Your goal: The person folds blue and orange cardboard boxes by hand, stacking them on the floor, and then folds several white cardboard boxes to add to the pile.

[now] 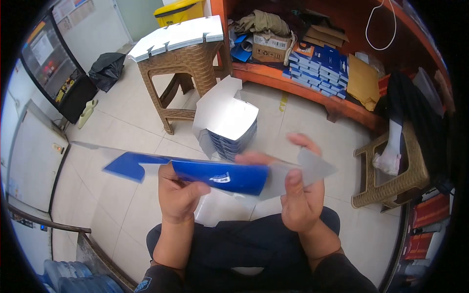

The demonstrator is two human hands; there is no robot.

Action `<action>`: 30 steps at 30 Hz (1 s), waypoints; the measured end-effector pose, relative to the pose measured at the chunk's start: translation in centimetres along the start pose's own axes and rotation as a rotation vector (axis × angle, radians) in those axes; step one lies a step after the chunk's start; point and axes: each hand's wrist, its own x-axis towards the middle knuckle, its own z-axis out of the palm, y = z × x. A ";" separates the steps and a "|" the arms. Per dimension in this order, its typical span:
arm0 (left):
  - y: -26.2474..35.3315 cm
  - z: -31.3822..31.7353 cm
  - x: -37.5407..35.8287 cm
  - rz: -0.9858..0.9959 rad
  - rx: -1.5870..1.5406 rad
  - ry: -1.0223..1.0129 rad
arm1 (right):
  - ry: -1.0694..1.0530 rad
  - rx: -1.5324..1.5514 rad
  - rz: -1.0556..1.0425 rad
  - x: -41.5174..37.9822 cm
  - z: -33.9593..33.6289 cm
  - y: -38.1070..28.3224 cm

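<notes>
A blue printed cardboard box blank [220, 176] with a small white logo spans both hands, bent lengthwise. Its left end has cut flaps, and greyish parts show at both ends. My left hand [178, 195] pinches its lower edge left of the logo, thumb in front. On the greyish right end, my right hand [304, 198] is closed with the thumb in front; its fingers behind are blurred. Just beyond the hands, a stack of nested folded box pieces [229, 119] stands on the floor, white inside and blue at the sides.
Flat white die-cut sheets [178, 35] lie piled on a brown woven-pattern stool [163, 93]. An orange shelf [273, 77] holds blue boxes [320, 68], a carton and a padded envelope. Another stool [391, 188] stands at right. Water bottles [73, 276] are at lower left.
</notes>
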 end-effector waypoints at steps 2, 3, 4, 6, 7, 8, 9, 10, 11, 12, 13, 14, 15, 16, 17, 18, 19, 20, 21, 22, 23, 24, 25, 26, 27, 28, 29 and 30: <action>1.1 1.2 0.2 -0.055 0.094 0.071 | 0.025 -0.027 -0.104 0.3 0.3 0.2; 1.6 1.9 0.4 -0.082 0.141 0.106 | 0.038 -0.041 -0.156 0.5 0.5 0.3; 1.6 2.1 0.5 -0.063 0.128 0.128 | -0.063 -0.297 -0.293 0.7 -0.6 0.7; 1.4 2.2 0.9 0.012 0.094 0.166 | -0.189 -0.636 -0.398 0.7 -1.3 0.4; 1.3 2.2 1.0 0.050 0.076 0.185 | -0.244 -0.792 -0.469 0.7 -1.6 0.2; 1.3 1.9 0.9 0.058 0.115 0.170 | -0.272 -0.859 -0.483 0.8 -1.8 0.2; 1.2 1.6 0.7 0.069 0.117 0.182 | -0.300 -0.926 -0.498 1.0 -2.0 0.3; 1.0 1.3 0.4 0.080 0.119 0.195 | -0.322 -0.937 -0.498 1.3 -2.4 0.3; 0.9 1.1 0.3 0.091 0.121 0.207 | -0.322 -0.902 -0.491 1.5 -2.4 0.4; 1.1 1.2 0.3 0.076 0.116 0.193 | -0.323 -0.868 -0.484 1.6 -2.5 0.5; 1.5 1.4 0.3 0.061 0.111 0.180 | -0.323 -0.833 -0.477 1.8 -2.5 0.5; 1.7 1.5 0.3 0.047 0.106 0.167 | -0.352 -0.814 -0.461 2.0 -2.8 0.4; 1.8 1.3 0.3 0.063 0.135 0.150 | -0.380 -0.794 -0.445 2.2 -3.2 0.2; 1.8 1.2 0.4 0.079 0.163 0.134 | -0.409 -0.774 -0.429 2.2 -3.5 0.1; 1.8 1.1 0.4 0.096 0.191 0.117 | -0.416 -0.765 -0.399 2.3 -3.5 -0.1; 1.9 1.2 0.4 0.088 0.215 0.128 | -0.422 -0.755 -0.370 2.3 -3.4 -0.4; 2.0 1.4 0.3 0.080 0.238 0.139 | -0.428 -0.746 -0.340 2.2 -3.3 -0.5; 2.1 1.5 0.2 0.073 0.263 0.149 | -0.420 -0.746 -0.326 2.2 -3.3 -0.6; 2.0 1.5 -0.1 0.073 0.308 0.159 | -0.412 -0.745 -0.312 2.1 -3.2 -0.5; 1.9 1.4 -0.5 0.074 0.353 0.169 | -0.404 -0.745 -0.298 2.1 -3.1 -0.5; 1.7 1.3 -0.8 0.074 0.398 0.179 | -0.410 -0.746 -0.312 2.1 -3.1 -0.3; 1.3 0.9 -0.8 0.111 0.378 0.166 | -0.416 -0.747 -0.326 2.1 -3.1 -0.1; 1.3 1.0 -0.8 0.116 0.377 0.170 | -0.422 -0.747 -0.339 2.1 -3.0 0.1; 1.3 1.1 -0.8 0.121 0.376 0.175 | -0.425 -0.760 -0.340 2.0 -3.0 0.1; 1.2 1.2 -0.8 0.126 0.374 0.180 | -0.428 -0.772 -0.342 2.0 -3.0 0.2; 1.2 1.4 -0.8 0.110 0.355 0.182 | -0.431 -0.785 -0.344 2.0 -2.9 0.2; 1.4 1.7 -0.7 0.093 0.336 0.184 | -0.425 -0.773 -0.337 1.9 -2.9 0.2; 1.6 2.0 -0.7 0.078 0.316 0.186 | -0.418 -0.761 -0.330 1.8 -2.7 0.3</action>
